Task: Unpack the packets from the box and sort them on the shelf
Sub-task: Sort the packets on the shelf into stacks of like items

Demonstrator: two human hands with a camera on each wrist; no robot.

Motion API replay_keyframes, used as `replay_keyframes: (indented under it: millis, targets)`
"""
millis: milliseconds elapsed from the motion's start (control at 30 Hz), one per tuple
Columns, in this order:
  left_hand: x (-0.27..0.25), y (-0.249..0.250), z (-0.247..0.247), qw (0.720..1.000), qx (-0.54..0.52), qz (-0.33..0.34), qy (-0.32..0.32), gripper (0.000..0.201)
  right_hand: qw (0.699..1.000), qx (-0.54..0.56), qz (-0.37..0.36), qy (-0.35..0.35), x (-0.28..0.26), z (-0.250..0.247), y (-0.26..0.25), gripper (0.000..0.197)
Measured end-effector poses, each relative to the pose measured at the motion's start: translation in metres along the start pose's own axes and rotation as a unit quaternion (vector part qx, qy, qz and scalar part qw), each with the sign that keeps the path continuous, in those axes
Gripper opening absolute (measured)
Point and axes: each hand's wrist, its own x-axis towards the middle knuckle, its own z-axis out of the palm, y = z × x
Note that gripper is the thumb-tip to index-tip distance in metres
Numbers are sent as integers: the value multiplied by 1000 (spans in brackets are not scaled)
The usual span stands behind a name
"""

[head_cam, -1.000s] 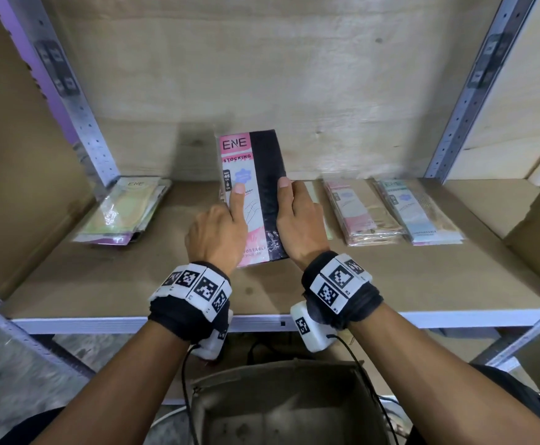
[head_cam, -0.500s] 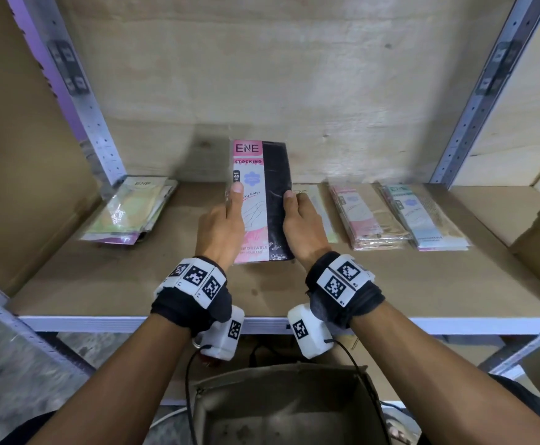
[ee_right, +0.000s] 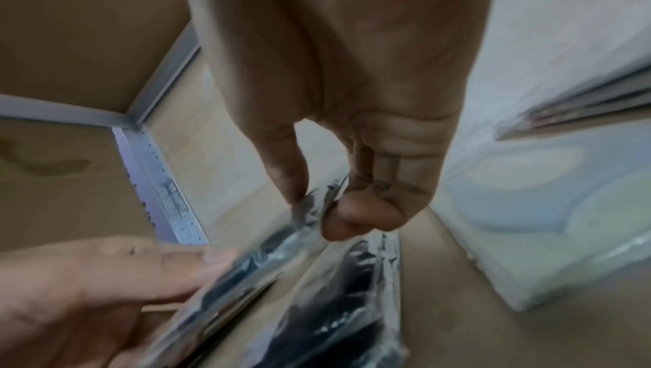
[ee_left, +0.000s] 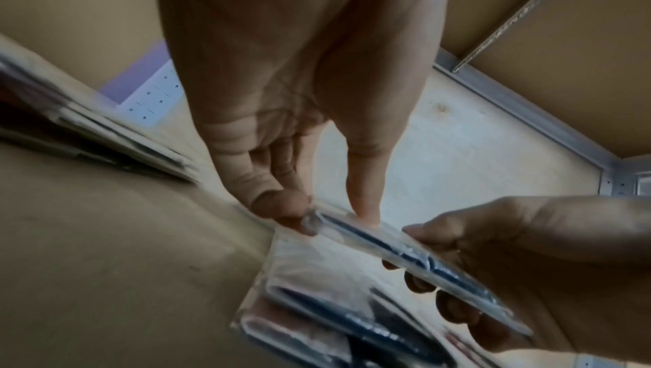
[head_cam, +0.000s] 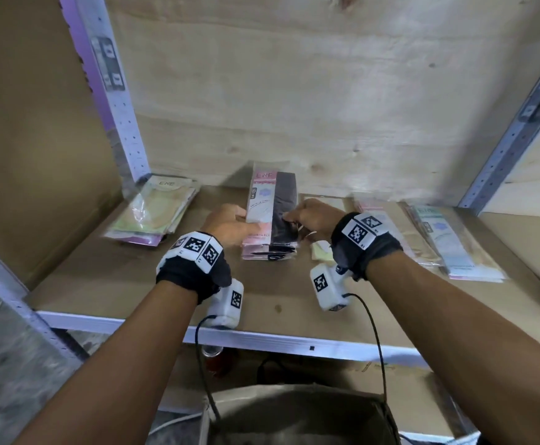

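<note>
Now the pink-and-black packet (head_cam: 270, 203) is lower than a moment ago: before it stood nearly upright in the middle of the shelf (head_cam: 101, 277), and now it is tilted down over the small stack of similar packets (head_cam: 268, 252) that lies there. The left hand (head_cam: 230, 223) pinches its left edge between thumb and fingers, and the right hand (head_cam: 310, 216) pinches its right edge in the same way; the wrist views show the fingers curled under the plastic sleeve. The packet does not yet lie on the stack, a gap is visible between them in the left wrist view.

This probably means that the person has chosen the group for this packet and only needs to lay it flat and let it go. Other groups lie apart on the shelf: a yellowish pile (head_cam: 153, 210) at the far left, and a light blue pile (head_cam: 448, 242) at the right. The box (head_cam: 294, 415) stands open below, near the person; whether more packets remain inside cannot be told.
</note>
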Motion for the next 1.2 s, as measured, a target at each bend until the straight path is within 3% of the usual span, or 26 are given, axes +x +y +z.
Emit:
replay_keyframes:
  millis: [167,300,633,700,767,900,967,1033,1200]
  targets:
    - [6,-7,5,1000,21,2,-13,40,992,-125,2,28,17,6,3,33]
    - [9,-10,5,999,39,10,-14,39,980,-191,12,58,23,11,4,27]
    - [8,-13,3,1000,13,-5,-27,30,975,-209,33,66,23,12,7,37]
    - [7,-12,-3,999,34,-3,12,16,970,-220,25,99,20,10,3,52]
    - [5,-10,-20,996,33,-3,88,15,963,-227,-4,142,18,7,-8,60]
    - [-2,-14,-69,975,-79,13,208,33,955,-181,-124,199,19,15,-51,43]
    - [-9,-25,-90,967,-108,12,228,30,964,-153,-150,159,27,33,-74,30]
    - [-16,-38,-107,965,-119,1,233,24,978,-132,-130,90,41,59,-91,22]
    - [-34,-73,-143,965,-126,-41,227,16,998,-50,-45,-16,79,129,-111,44]
